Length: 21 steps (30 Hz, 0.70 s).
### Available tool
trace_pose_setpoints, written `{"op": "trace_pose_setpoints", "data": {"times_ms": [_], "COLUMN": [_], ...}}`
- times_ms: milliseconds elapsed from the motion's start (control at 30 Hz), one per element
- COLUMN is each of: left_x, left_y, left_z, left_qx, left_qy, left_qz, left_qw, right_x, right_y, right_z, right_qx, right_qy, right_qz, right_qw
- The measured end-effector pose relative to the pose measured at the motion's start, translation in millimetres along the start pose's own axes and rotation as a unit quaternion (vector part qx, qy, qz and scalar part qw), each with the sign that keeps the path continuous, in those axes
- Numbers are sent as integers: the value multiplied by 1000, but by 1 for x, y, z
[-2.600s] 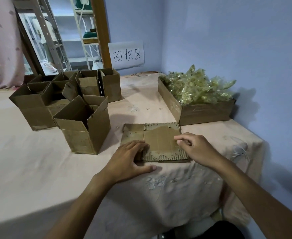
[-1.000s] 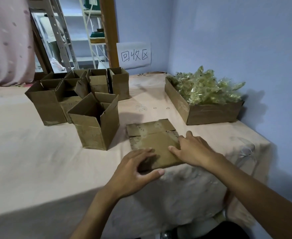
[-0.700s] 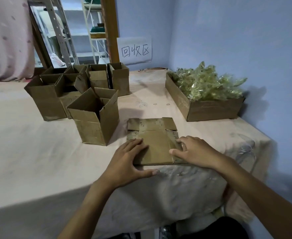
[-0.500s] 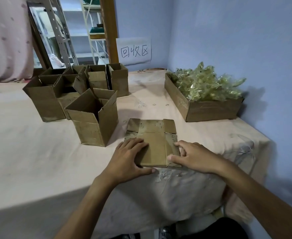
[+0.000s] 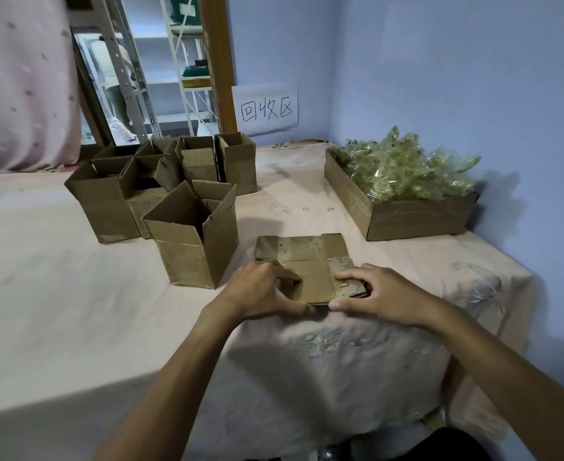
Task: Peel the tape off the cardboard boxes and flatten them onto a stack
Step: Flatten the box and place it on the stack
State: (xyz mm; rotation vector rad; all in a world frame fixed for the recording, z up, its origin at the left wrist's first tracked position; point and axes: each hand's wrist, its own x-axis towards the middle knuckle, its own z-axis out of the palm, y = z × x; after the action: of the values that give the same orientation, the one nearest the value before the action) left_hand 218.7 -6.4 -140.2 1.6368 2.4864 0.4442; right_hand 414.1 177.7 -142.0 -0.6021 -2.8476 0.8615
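Head view: my left hand [image 5: 267, 289] and right hand [image 5: 378, 294] press open-palmed on the flattened brown cardboard stack [image 5: 307, 261] near the worktop's front edge, to square it.

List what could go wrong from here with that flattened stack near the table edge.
1. The flattened stack lies close to the table's front edge, and both the left hand and right hand are at its near side; a pull toward the body could slide it off.
2. The open box stands just left of the left hand; an elbow swing could tip it.
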Motion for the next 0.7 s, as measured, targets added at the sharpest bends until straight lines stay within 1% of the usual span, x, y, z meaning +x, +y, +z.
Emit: {"op": "trace_pose_setpoints", "data": {"times_ms": [133, 233, 333, 400, 467, 567, 700], "left_x": [-2, -12, -25, -33, -37, -37, -34], "left_y": [3, 0, -9, -18, -23, -23, -24], "left_z": [2, 13, 27, 34, 36, 29, 26], "left_qx": [17, -9, -67, -113, -141, -167, -150], "left_qy": [9, 36, 89, 141, 170, 173, 118], "left_qz": [-4, -11, 3, 11, 16, 26, 17], "left_qw": [1000, 999, 994, 983, 975, 970, 981], "right_x": [0, -2, -3, -4, -3, 0, -1], "right_y": [4, 5, 7, 5, 1, -2, -1], "right_z": [-2, 0, 1, -2, -6, -12, -9], "right_qx": [-3, -25, -55, -78, -102, -116, -135], "right_qy": [7, 11, 16, 16, 12, 12, 8], "right_qz": [1, 0, -3, -7, -13, -18, -11], "right_qw": [1000, 1000, 998, 997, 995, 993, 991]}}
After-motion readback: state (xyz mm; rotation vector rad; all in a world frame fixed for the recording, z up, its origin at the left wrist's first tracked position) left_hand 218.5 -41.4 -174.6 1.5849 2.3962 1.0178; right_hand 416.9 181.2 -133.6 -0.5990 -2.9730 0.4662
